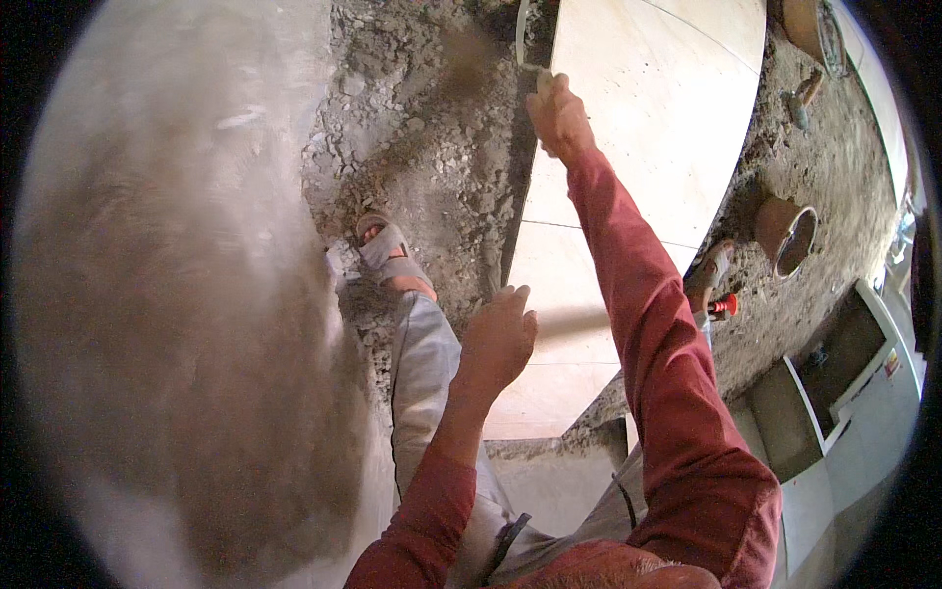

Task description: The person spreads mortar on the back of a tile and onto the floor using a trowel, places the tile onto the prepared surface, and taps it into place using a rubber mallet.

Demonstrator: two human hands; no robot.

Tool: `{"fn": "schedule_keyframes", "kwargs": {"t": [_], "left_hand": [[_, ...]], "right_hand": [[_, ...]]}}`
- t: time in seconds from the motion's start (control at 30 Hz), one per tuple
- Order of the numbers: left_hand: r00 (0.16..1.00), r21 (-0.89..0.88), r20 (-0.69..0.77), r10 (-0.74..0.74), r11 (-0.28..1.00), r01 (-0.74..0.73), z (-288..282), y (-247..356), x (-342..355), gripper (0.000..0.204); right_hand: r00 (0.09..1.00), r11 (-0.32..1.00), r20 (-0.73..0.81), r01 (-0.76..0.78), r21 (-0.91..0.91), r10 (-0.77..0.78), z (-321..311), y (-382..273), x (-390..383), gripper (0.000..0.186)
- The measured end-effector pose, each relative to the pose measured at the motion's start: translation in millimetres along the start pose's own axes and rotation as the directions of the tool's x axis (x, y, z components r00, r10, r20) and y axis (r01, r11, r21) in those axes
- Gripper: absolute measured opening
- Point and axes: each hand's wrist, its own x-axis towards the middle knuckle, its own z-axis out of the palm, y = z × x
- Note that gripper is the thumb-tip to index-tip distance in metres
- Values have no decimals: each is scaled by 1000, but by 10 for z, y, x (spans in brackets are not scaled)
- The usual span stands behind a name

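The tiles [657,108] lie between rubble [422,157] on their left, bordered farther left by the wall [177,294], and earth [834,177] on their right, where a bucket [772,224] sits.

The rough, crumbly floor [417,113] bears pale tiles [648,118] and a brown bucket [772,232].

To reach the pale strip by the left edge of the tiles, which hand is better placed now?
Probably the right hand: it is close to the pale strip, its red sleeve stretched forward over the tiles. The left hand is farther back.
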Motion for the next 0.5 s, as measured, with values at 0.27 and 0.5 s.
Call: {"fn": "schedule_keyframes", "kwargs": {"t": [0.27, 0.5], "left_hand": [[999, 0, -23, 44, 999, -44, -180, 67, 41, 41], [993, 26, -59, 104, 994, -103, -146, 44, 58, 39]], "right_hand": [[983, 974, 62, 182, -138, -175, -323, -93, 138, 34], [872, 803, 151, 488, -341, -466, -194, 29, 238, 36]]}}
